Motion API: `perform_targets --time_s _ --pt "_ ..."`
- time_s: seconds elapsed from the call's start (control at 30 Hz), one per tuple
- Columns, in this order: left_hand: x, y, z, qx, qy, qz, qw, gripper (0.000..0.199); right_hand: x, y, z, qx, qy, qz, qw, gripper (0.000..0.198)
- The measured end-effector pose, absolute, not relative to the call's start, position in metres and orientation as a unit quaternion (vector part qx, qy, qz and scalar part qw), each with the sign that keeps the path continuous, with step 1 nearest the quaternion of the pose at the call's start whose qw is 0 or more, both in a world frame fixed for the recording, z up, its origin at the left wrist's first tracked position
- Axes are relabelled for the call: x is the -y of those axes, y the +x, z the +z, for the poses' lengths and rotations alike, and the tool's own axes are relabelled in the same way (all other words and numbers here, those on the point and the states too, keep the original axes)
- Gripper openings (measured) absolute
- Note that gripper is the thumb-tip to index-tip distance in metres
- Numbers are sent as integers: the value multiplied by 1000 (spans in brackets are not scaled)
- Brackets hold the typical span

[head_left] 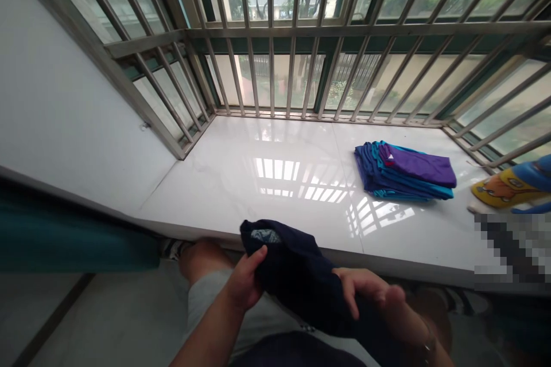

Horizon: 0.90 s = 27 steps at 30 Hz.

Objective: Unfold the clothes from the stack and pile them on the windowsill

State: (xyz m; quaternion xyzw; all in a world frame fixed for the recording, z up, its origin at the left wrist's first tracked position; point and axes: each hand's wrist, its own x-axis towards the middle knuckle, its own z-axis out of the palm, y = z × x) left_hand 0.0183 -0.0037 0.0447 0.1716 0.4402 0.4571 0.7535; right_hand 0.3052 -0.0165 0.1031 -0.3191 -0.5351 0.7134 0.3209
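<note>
A dark navy garment [297, 275] with a pale patterned lining at its open end hangs over my lap, in front of the ledge. Its kind is not clear. My left hand [247, 282] is closed on the garment near that open end, thumb on top. Against the garment's right part lie the stretched fingers of my right hand [383, 295], with the thumb raised apart from the cloth. The garment's lower part runs under my right hand and is partly hidden. On the ledge, a folded stack of blue, teal and purple clothes [404, 172] lies to the right.
The glossy white window ledge [224, 172] reflects the windows. Metal bars [293, 80] enclose it on several sides. A yellow and blue object [508, 183] with a cartoon face lies at the right edge, by a blurred-out patch. A teal curtain [77, 235] hangs at left.
</note>
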Motion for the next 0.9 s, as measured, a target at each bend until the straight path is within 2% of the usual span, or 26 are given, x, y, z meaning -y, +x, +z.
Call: perform_targets --time_s 0.13,0.23,0.27,0.37,0.53,0.63,0.73,0.83,0.9 --pt "-1 -25 61 -554 272 508 601 68 11 301 99 584 -450 623 261 54" --pt "-5 -55 74 -653 396 445 468 67 5 301 87 590 -559 488 318 22" --pt "-8 -63 78 -664 430 421 443 68 2 302 84 585 -586 443 344 20" --pt "-18 -80 87 -617 501 407 451 71 -4 309 82 564 -632 380 371 38" --pt "-29 -80 78 -562 472 443 515 55 -10 318 101 585 -618 407 333 37" --pt "-26 -64 63 -567 362 497 548 53 -7 316 110 568 -612 431 343 36" --pt "-17 -44 54 -563 352 479 574 56 -3 310 116 563 -595 465 335 30" --pt "-10 -28 55 -575 486 388 532 55 0 306 123 552 -591 475 346 29" --pt "-9 -24 59 -610 561 327 454 42 2 308 128 528 -597 485 359 31"
